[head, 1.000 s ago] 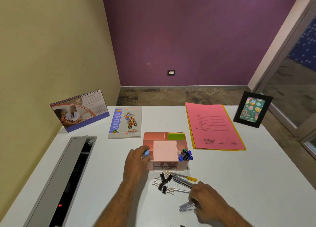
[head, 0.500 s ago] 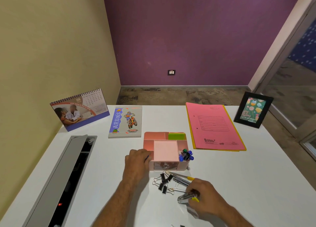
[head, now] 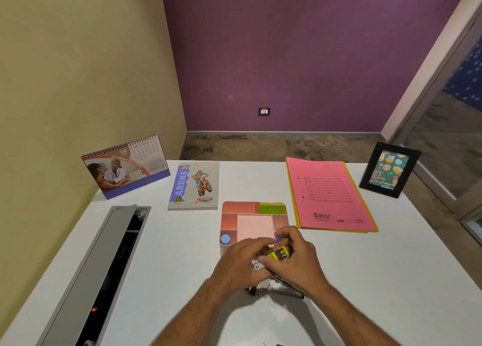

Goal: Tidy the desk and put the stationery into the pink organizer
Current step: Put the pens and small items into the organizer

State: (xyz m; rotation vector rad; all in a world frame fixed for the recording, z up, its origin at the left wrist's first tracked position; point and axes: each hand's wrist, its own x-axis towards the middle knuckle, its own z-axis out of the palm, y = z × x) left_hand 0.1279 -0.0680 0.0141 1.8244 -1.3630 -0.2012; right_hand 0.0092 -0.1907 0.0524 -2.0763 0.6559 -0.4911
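Observation:
The pink organizer (head: 232, 215) sits mid-desk with a pale pink pad, green sticky notes (head: 271, 208) and a blue-capped item (head: 225, 239) in its front left compartment. Just in front of it my left hand (head: 240, 265) and my right hand (head: 297, 262) meet and together hold a small silver stapler with a yellow part (head: 279, 254). Both hands' fingers curl round it. Under the hands lie black binder clips and pens (head: 284, 288), mostly hidden. The pens in the organizer's front right compartment are covered by my right hand.
A desk calendar (head: 125, 165) and a notebook (head: 194, 185) lie at the back left. Pink and yellow folders (head: 328, 194) and a black photo frame (head: 390, 169) stand at the back right. An open grey cable tray (head: 104, 267) runs along the left of the white desk.
My right hand lifted the stapler from the desk up to the organizer's front. My left hand left the organizer's side, where it dropped the blue-capped item, and joined the right on the stapler.

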